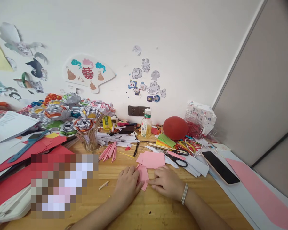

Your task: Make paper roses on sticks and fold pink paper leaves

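Note:
A small folded piece of pink paper (142, 175) lies on the wooden table between my two hands. My left hand (127, 183) grips its left side, fingers curled over it and thumb along its lower edge. From the right, my right hand (166, 183), with a beaded bracelet (184, 194) at the wrist, pinches the lower right edge; its other fingers are curled in. What is under the fingertips is partly hidden. Just beyond lie flat pink sheets (154, 159), touching the folded piece. Several folded pink strips (108, 151) rest farther to the left.
Black-handled scissors (181, 162), white paper strips (194, 164) and a phone (220, 167) lie to the right. Behind stand a bottle (147, 124) and a red balloon (175, 127). Paper flowers (84, 124) fill a jar at left, near red sheets (16, 188). A short stick (103, 185) lies left of my hands.

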Tool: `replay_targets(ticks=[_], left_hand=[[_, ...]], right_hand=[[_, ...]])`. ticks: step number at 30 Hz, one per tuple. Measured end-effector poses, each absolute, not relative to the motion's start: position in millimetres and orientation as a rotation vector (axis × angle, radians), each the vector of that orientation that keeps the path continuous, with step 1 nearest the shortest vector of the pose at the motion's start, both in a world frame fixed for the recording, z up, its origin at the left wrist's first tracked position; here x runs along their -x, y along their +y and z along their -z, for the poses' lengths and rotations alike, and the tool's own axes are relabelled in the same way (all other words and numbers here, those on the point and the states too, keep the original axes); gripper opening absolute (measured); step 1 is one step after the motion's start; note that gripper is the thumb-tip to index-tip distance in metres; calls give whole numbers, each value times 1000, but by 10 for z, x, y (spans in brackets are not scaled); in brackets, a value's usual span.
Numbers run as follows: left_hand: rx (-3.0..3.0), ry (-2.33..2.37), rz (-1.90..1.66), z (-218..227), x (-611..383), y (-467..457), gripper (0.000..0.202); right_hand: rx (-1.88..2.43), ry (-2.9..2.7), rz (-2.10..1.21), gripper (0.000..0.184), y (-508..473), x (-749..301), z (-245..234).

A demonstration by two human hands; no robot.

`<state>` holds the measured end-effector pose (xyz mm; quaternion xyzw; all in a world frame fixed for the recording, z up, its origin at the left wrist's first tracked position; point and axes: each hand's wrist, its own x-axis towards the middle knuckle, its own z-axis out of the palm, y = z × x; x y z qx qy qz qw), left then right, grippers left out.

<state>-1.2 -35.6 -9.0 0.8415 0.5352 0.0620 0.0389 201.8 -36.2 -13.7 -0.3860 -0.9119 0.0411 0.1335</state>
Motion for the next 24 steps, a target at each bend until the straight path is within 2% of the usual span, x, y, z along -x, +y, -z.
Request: replay_targets(ticks=[3,9,13,16,20,24], left_hand=[[-2573,1642,-200,89,9,-363,22],[-2584,1670,-184,107,34,-344,24],[-2574,1702,-188,70,138,-270,34],[-2580,1765,-219,43,247,-167,32],[-2762,1337,-438,104,376,-29,25],[-2798,1036,-513,200,428,17,34]], right_hand=[[1141,-2589,-19,24,-387,-2012,94],[842,-2659,-155,27,-473,-1896,196],[853,-2675,-172,26,-468,-1848,245],[849,-2648,-209,22,-453,-1854,216],[874,-2592,-300,14,-419,-1922,172],[934,-2537,-427,12,-366,-2013,143]])
